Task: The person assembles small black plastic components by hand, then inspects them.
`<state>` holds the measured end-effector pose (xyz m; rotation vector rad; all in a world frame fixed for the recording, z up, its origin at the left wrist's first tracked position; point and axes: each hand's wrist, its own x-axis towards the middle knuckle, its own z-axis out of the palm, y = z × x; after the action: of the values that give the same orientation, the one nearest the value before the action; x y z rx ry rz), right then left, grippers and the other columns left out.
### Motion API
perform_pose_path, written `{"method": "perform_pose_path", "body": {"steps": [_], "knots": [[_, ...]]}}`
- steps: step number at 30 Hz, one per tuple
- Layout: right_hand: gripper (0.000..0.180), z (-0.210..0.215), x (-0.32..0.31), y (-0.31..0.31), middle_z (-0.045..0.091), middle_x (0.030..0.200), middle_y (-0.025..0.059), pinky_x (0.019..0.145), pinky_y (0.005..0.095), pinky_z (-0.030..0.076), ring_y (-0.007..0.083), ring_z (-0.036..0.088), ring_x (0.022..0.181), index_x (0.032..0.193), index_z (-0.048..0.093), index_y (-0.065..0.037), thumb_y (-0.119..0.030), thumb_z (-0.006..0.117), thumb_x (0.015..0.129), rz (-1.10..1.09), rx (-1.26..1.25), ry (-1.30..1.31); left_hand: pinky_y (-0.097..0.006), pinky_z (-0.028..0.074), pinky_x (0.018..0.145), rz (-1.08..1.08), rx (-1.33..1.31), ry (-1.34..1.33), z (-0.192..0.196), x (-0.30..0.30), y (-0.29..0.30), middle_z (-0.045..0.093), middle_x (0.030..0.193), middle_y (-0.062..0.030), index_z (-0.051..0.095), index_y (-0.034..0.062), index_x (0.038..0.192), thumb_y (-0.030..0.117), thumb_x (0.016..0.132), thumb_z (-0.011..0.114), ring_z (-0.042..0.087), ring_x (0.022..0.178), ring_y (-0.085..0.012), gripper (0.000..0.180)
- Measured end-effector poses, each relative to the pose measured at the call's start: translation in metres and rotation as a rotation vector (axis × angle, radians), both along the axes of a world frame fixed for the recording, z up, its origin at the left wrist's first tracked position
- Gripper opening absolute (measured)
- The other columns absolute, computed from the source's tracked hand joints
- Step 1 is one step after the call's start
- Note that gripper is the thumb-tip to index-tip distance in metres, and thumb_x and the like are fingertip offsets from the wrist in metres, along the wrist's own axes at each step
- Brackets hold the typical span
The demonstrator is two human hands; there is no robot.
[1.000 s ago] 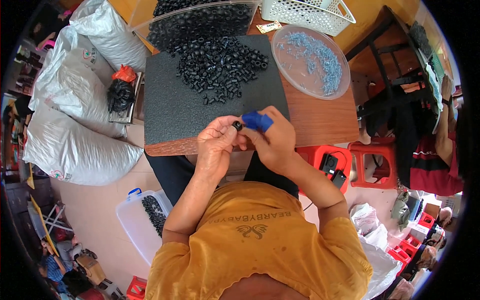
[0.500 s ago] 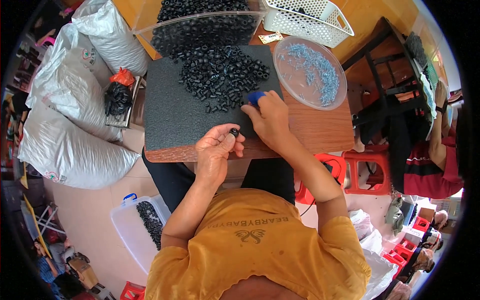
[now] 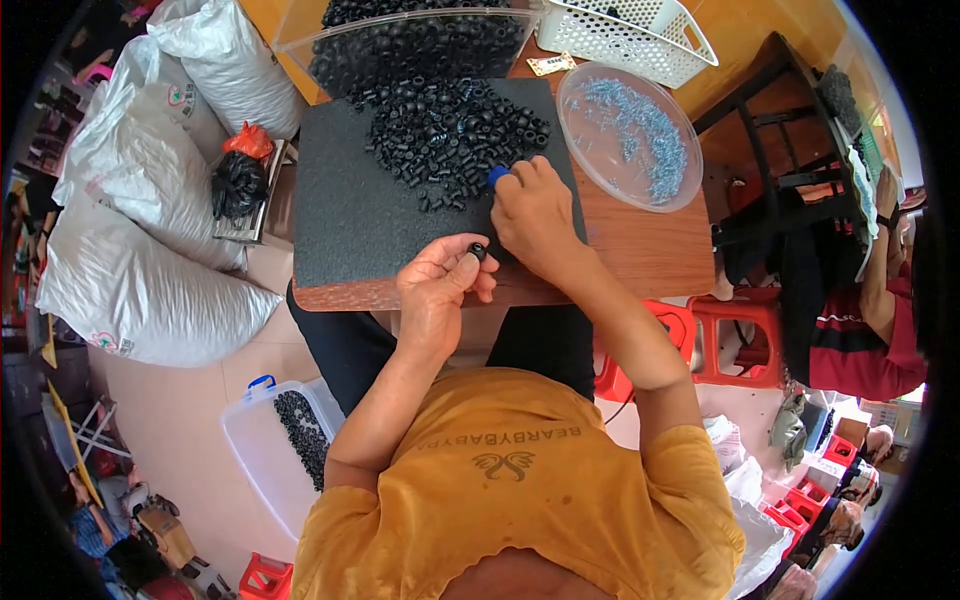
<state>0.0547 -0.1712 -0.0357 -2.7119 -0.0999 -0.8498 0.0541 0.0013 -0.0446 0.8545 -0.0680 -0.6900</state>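
Note:
At the near edge of the dark grey foam mat (image 3: 335, 225), my left hand (image 3: 430, 295) pinches a small black ringed plastic part (image 3: 478, 251) between thumb and fingers. My right hand (image 3: 537, 220) is over the mat's right side, by the near end of a heap of small black plastic parts (image 3: 440, 135). A blue covering (image 3: 497, 176) shows on one of its fingers. Those fingers are curled inward, and whatever they grip is hidden beneath the hand. Some pale blue bits are mixed into the heap.
Right of the mat sits a round clear tray (image 3: 597, 165) holding many tiny bluish pieces. Behind stand a clear bin (image 3: 410, 30) of black parts and a white perforated basket (image 3: 640, 45). White sacks (image 3: 150, 285) fill the left; a clear tub (image 3: 255, 450) is on the floor.
My right hand's fingers have curled in more, so less of the blue covering shows. My left hand keeps hold of the black part. The whole view has shifted slightly.

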Motion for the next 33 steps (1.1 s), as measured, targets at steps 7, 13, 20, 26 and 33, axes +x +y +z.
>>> {"method": "perform_pose_path", "body": {"steps": [7,13,20,26,33], "knots": [[0.015,0.03,-0.041,-0.003,0.06,0.081,0.0165,0.068,0.0398,0.047,0.0321,0.06,0.076,0.087,0.063,0.001,-0.011,0.068,0.08,0.092,0.689,0.317,-0.027,0.051,0.061,0.011,0.014,-0.033,0.002,-0.003,-0.004,0.068,0.089,-0.0126,0.062,-0.0037,0.11,0.006,0.092,0.061,0.063,0.07,-0.0145,0.02],[0.02,0.04,-0.052,-0.003,0.066,0.082,0.014,0.067,0.0295,0.049,0.016,0.063,0.075,0.096,0.066,0.002,-0.012,0.07,0.081,0.223,1.039,0.439,-0.024,0.051,0.062,-0.016,0.097,-0.14,0.007,-0.008,-0.005,0.068,0.09,-0.0115,0.062,-0.0029,0.111,0.005,0.091,0.062,0.062,0.071,-0.0127,0.022],[0.017,0.041,-0.054,-0.014,0.067,0.077,0.0085,0.065,0.0273,0.049,0.0112,0.061,0.072,0.092,0.067,0.004,-0.009,0.069,0.081,0.311,1.1,0.526,-0.022,0.049,0.062,-0.073,0.142,-0.253,0.012,-0.013,-0.002,0.068,0.089,-0.008,0.063,-0.0015,0.112,0.007,0.09,0.064,0.06,0.071,-0.0093,0.023],[0.017,0.047,-0.057,-0.021,0.067,0.077,0.0075,0.064,0.0274,0.048,0.0109,0.061,0.072,0.09,0.067,0.003,-0.01,0.07,0.081,0.353,1.152,0.625,-0.02,0.048,0.061,-0.099,0.153,-0.274,0.015,-0.013,-0.001,0.068,0.087,-0.0068,0.064,-0.0012,0.11,0.009,0.09,0.065,0.059,0.069,-0.0078,0.022],[0.019,0.049,-0.06,-0.014,0.067,0.079,0.0106,0.064,0.0292,0.049,0.012,0.061,0.072,0.089,0.065,0.005,-0.011,0.071,0.08,0.278,1.04,0.517,-0.02,0.046,0.058,-0.096,0.209,-0.291,0.017,-0.014,-0.001,0.068,0.084,-0.0063,0.064,-0.0014,0.108,0.007,0.09,0.064,0.058,0.066,-0.0078,0.02]]}}
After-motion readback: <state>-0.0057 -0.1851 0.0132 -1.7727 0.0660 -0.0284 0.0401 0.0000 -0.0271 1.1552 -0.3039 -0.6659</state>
